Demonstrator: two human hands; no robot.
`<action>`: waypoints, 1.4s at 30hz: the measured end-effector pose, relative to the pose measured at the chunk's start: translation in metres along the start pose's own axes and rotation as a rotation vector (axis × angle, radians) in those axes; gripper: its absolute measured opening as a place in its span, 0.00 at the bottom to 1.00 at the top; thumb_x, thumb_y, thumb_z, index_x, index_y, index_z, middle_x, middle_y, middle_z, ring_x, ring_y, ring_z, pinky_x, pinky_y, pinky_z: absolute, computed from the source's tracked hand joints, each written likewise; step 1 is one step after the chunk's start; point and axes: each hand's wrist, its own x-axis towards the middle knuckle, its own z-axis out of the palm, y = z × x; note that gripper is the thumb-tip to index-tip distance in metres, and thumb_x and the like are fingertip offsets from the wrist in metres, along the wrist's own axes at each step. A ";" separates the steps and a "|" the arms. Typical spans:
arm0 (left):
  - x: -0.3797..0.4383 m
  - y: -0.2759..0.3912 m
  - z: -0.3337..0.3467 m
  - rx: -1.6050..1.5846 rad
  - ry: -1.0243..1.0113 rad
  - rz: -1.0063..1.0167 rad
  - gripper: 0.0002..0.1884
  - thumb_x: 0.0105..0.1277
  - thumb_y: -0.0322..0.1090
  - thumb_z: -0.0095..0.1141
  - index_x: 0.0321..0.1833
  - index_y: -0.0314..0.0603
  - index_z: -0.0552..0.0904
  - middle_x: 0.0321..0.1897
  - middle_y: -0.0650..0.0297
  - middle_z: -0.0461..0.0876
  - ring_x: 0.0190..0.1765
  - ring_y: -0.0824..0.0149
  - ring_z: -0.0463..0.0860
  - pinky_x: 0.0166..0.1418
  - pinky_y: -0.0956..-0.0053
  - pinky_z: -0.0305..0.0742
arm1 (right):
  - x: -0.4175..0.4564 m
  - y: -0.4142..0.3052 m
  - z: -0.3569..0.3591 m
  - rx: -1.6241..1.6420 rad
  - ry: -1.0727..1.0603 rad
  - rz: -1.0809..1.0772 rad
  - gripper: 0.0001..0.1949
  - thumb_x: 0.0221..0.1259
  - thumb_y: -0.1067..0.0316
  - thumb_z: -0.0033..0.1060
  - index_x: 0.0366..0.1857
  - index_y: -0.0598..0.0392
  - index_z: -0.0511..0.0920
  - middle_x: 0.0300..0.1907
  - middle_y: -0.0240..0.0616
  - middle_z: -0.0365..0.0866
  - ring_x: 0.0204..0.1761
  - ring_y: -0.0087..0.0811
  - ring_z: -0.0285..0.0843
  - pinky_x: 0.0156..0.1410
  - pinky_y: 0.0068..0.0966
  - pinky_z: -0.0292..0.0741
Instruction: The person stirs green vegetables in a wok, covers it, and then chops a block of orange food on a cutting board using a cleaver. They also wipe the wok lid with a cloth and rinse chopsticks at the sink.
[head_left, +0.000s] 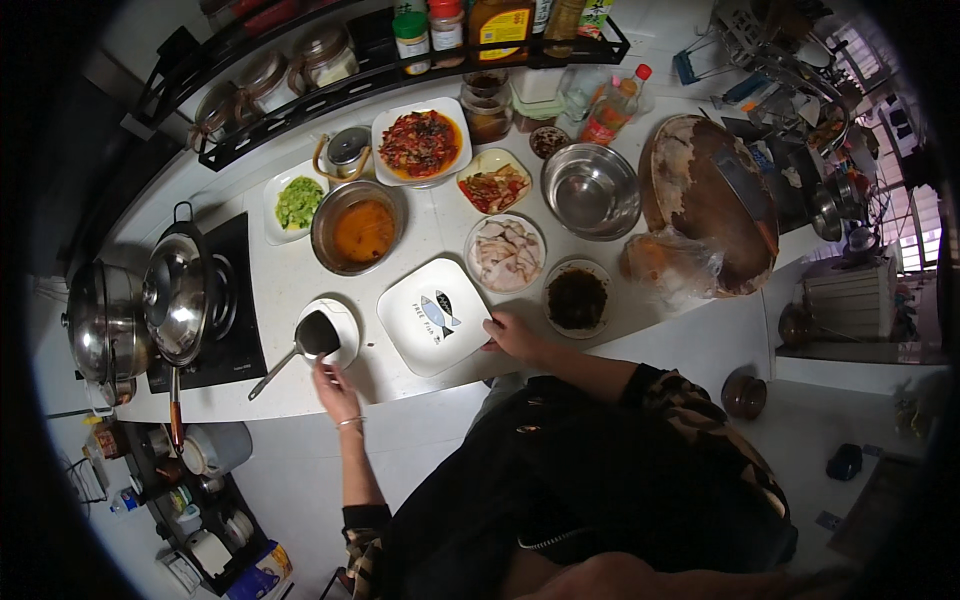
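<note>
My right hand (516, 336) grips the right edge of a white square plate (401, 341) with printed fish and lettering. The plate lies near the counter's front edge, with nothing on it. My left hand (335, 391) is at the near rim of a small round plate (346, 330). Whether its fingers grip that rim or only touch it, I cannot tell. A spatula (318, 334) with a dark blade rests across the small plate, its handle pointing left and towards me.
Behind the square plate stand a bowl of orange liquid (364, 231), a plate of sliced pale meat (506, 255) and a steel bowl (591, 193). A cleaver (739, 184) lies on the round chopping board (675, 180) at right. A lidded wok (174, 289) stands on the cooktop (244, 330) at left.
</note>
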 end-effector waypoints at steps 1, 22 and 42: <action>-0.016 0.022 0.013 -0.099 -0.053 -0.068 0.21 0.78 0.36 0.55 0.70 0.36 0.72 0.42 0.57 0.78 0.40 0.65 0.79 0.47 0.69 0.79 | -0.010 -0.002 -0.008 -0.039 0.003 0.011 0.14 0.78 0.61 0.54 0.54 0.61 0.77 0.48 0.39 0.81 0.43 0.27 0.84 0.49 0.27 0.86; -0.180 0.424 0.301 -0.399 -0.791 0.346 0.38 0.62 0.34 0.70 0.74 0.42 0.65 0.48 0.50 0.82 0.45 0.56 0.84 0.51 0.66 0.81 | -0.208 -0.219 -0.343 -1.336 0.466 -0.913 0.05 0.68 0.65 0.58 0.38 0.52 0.82 0.46 0.48 0.84 0.51 0.52 0.81 0.55 0.44 0.76; -0.223 0.427 0.310 -0.071 -0.661 0.240 0.18 0.71 0.46 0.64 0.49 0.34 0.84 0.27 0.56 0.81 0.29 0.59 0.78 0.38 0.66 0.74 | -0.176 -0.207 -0.376 -0.449 0.106 -0.471 0.09 0.78 0.63 0.54 0.50 0.54 0.80 0.29 0.22 0.70 0.31 0.14 0.66 0.34 0.17 0.66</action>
